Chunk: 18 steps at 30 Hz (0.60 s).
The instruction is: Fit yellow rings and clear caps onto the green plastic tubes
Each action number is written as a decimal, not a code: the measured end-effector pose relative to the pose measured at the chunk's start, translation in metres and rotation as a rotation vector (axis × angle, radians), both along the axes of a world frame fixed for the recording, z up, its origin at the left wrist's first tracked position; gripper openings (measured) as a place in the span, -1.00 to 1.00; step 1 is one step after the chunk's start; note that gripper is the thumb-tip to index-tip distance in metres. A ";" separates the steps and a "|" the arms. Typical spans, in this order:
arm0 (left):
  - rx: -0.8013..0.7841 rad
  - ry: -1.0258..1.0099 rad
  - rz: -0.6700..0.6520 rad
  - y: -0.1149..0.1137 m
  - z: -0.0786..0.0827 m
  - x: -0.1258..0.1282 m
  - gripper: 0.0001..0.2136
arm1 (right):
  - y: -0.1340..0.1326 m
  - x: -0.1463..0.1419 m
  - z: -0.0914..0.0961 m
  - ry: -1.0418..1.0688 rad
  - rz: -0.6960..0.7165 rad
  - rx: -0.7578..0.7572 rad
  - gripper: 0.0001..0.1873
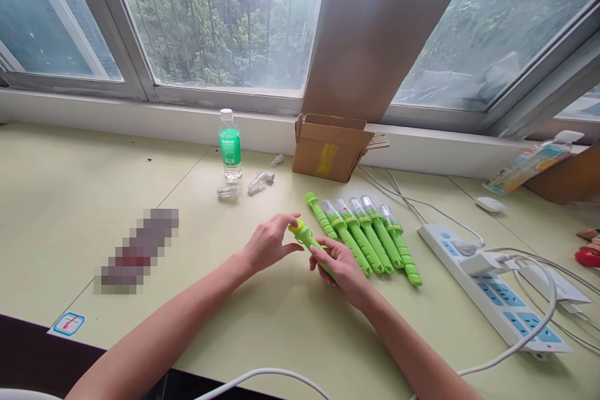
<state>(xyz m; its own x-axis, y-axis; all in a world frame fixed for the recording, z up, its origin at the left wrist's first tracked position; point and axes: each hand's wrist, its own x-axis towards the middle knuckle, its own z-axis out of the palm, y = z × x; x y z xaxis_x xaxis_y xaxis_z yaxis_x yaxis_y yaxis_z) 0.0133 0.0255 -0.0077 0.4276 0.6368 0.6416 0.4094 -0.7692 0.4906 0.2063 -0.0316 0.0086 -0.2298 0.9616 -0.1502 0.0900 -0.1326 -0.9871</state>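
Note:
My right hand (342, 265) is closed around the body of a green plastic tube (305, 235), which is tilted with its yellow-ringed end up and to the left. At that end, the index finger and thumb of my left hand (269, 240) curl about the rim. No clear cap shows on the held tube. Just beyond my right hand lies a row of several similar green tubes (372, 239) with clear caps and spiral grooves. Leftmost in the row, another green tube (320, 215) shows a bare threaded end. Loose clear plastic caps (229, 193) lie farther back on the left.
A water bottle (230, 147) and an open cardboard box (329, 151) stand near the window. On the right are a power strip (492, 290) with plugged-in cables and a leaning bottle (532, 162). A blurred-out patch (140, 253) covers something on the left of the table.

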 end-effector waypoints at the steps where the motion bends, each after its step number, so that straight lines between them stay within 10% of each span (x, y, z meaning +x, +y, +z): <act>1: -0.001 0.003 -0.003 0.000 0.001 0.000 -0.65 | 0.000 0.000 0.000 0.018 0.009 -0.009 -0.58; 18: 0.081 0.016 -0.003 -0.004 0.005 0.000 -0.86 | 0.000 0.001 0.010 0.022 0.065 -0.047 -0.55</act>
